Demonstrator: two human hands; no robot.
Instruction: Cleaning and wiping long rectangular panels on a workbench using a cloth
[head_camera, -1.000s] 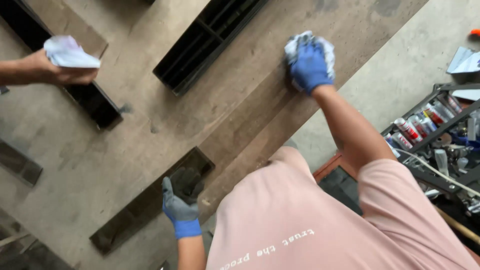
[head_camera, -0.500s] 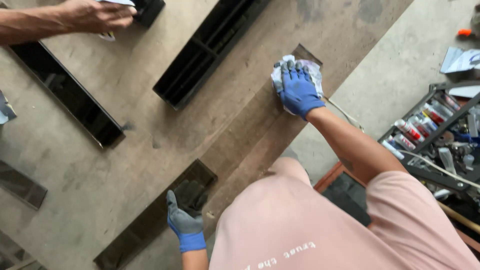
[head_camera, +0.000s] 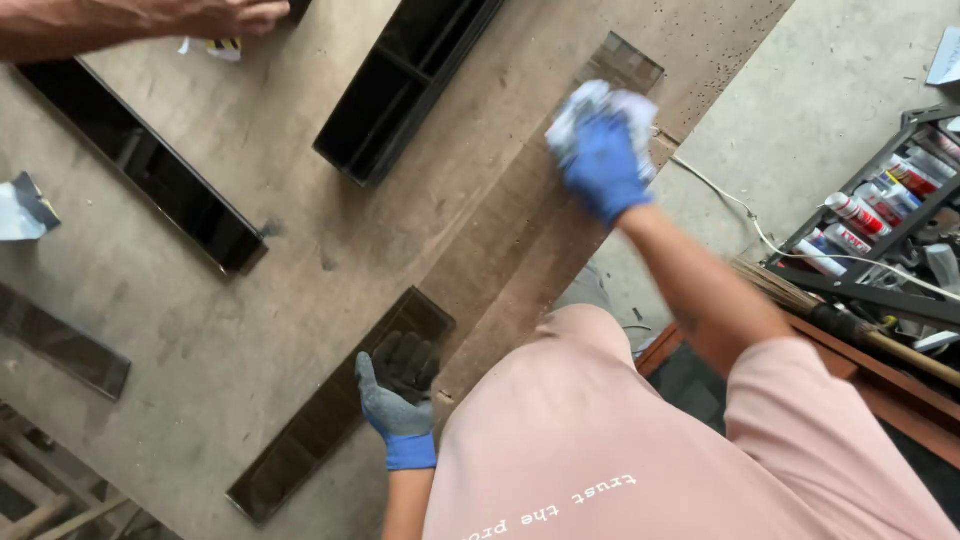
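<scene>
While the gloved right hand (head_camera: 603, 165) presses a crumpled white cloth (head_camera: 592, 108) onto the long glass strip (head_camera: 520, 230) on the board table (head_camera: 200, 320), the left hand (head_camera: 398, 395) rests flat on that strip's near end, and the black tray (head_camera: 880, 215) alongside holds tubes and cans.

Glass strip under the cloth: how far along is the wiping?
Done: can't tell, no stretch looks clearly cleaner. In hand: the right hand presses a white cloth near the far end of the long glass strip, while the left hand steadies the near end. Left: the stretch between the hands.
</scene>
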